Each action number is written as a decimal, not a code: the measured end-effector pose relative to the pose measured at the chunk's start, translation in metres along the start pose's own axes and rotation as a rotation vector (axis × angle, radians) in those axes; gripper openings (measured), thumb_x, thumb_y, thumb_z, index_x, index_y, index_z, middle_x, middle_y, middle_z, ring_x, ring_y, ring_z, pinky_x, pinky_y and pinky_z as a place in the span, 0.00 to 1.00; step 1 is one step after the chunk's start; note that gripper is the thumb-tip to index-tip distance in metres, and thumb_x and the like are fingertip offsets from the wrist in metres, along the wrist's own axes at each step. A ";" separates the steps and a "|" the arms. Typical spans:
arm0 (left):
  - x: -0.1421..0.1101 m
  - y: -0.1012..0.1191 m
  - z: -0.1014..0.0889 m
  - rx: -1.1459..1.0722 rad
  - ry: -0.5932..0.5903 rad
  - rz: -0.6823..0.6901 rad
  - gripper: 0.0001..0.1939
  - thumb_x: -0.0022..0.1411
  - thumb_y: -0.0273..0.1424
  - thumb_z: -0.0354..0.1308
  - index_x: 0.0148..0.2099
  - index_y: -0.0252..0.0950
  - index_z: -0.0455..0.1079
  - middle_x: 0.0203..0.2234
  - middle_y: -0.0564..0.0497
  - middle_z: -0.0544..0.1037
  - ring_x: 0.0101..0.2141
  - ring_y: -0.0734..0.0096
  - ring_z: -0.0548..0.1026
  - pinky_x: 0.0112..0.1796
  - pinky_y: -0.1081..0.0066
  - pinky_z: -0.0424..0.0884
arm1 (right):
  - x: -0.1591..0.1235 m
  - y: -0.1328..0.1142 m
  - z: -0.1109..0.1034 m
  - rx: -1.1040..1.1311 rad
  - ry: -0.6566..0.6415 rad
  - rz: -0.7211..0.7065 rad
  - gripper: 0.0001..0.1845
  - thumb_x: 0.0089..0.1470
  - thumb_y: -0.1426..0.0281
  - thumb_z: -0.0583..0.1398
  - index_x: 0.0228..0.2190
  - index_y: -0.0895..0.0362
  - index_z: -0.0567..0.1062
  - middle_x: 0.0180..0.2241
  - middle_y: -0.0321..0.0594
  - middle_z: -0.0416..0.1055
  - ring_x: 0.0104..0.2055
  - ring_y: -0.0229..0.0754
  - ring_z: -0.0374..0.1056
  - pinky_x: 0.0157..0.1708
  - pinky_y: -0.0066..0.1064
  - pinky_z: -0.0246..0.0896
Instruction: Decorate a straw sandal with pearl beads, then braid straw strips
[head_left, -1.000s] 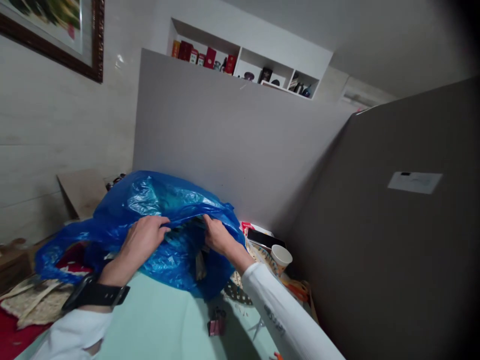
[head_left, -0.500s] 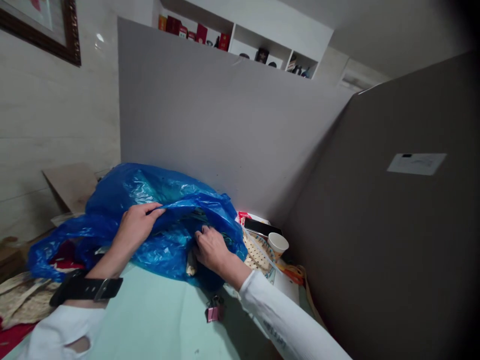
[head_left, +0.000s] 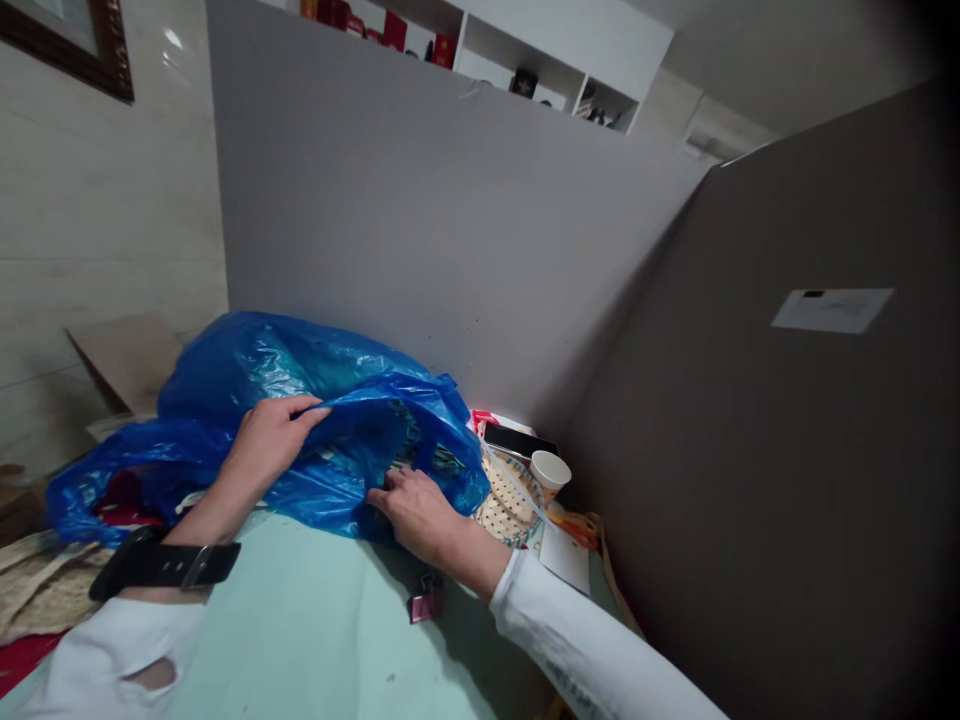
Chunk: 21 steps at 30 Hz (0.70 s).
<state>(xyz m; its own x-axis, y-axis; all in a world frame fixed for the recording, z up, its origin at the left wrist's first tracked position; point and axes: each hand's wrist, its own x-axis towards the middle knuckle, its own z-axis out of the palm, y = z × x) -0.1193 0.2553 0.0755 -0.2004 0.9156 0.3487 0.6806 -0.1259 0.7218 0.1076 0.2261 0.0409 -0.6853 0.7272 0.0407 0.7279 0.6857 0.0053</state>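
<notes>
A large blue plastic bag lies at the back left of the pale green tabletop, its mouth facing me. My left hand is closed on the upper rim, pinching the film between thumb and fingers and lifting it. At the lower side of the mouth is my right hand, fingers curled in and thumb against the film, seemingly gripping that rim. Dark greenish strands show inside the bag behind the right fingers; what they are I cannot make out. A pink binder clip lies in front of the bag.
Right of the bag stand a woven basket and a paper cup, with a black phone-like slab behind. Orange-handled scissors lie nearby. Grey partitions rise behind and right. Patterned cloth lies at left.
My right hand has shifted slightly left and down at the bag's mouth. The pale, elongated thing beneath it earlier is out of sight. My left hand keeps its hold; the view has tilted down slightly.
</notes>
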 end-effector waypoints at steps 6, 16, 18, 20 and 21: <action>0.000 0.002 -0.003 0.075 -0.011 0.022 0.13 0.67 0.37 0.58 0.47 0.36 0.78 0.47 0.47 0.84 0.51 0.55 0.78 0.54 0.54 0.70 | 0.007 0.006 0.000 0.122 0.063 0.122 0.10 0.60 0.73 0.58 0.40 0.59 0.79 0.36 0.46 0.74 0.43 0.46 0.71 0.40 0.31 0.63; -0.005 0.006 0.008 0.321 -0.218 0.182 0.22 0.66 0.33 0.55 0.61 0.34 0.71 0.56 0.40 0.79 0.57 0.50 0.75 0.57 0.52 0.67 | 0.011 0.000 -0.003 0.264 0.180 0.239 0.11 0.60 0.73 0.59 0.45 0.61 0.72 0.43 0.48 0.72 0.42 0.44 0.69 0.38 0.30 0.61; -0.006 0.007 0.007 0.350 -0.237 0.213 0.27 0.66 0.34 0.52 0.65 0.34 0.67 0.58 0.38 0.77 0.58 0.45 0.73 0.57 0.53 0.67 | 0.009 0.002 0.001 0.244 0.137 0.223 0.09 0.60 0.72 0.59 0.42 0.61 0.74 0.38 0.47 0.73 0.39 0.45 0.70 0.35 0.30 0.60; -0.009 0.010 0.006 0.369 -0.264 0.267 0.32 0.66 0.35 0.51 0.71 0.36 0.59 0.63 0.40 0.72 0.62 0.46 0.69 0.58 0.55 0.66 | 0.006 0.001 0.003 0.218 0.105 0.181 0.08 0.62 0.72 0.57 0.39 0.60 0.76 0.35 0.45 0.74 0.36 0.44 0.70 0.33 0.30 0.59; -0.011 0.012 0.007 0.376 -0.285 0.301 0.35 0.66 0.37 0.51 0.73 0.38 0.54 0.66 0.42 0.69 0.63 0.48 0.67 0.59 0.56 0.65 | 0.005 -0.001 0.004 0.201 0.096 0.158 0.10 0.62 0.72 0.56 0.40 0.58 0.77 0.35 0.45 0.74 0.36 0.44 0.70 0.33 0.30 0.59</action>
<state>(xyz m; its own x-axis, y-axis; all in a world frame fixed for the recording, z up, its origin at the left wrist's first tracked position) -0.1044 0.2467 0.0766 0.2048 0.9337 0.2937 0.8933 -0.3010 0.3339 0.1039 0.2291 0.0375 -0.5512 0.8257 0.1198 0.7996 0.5638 -0.2069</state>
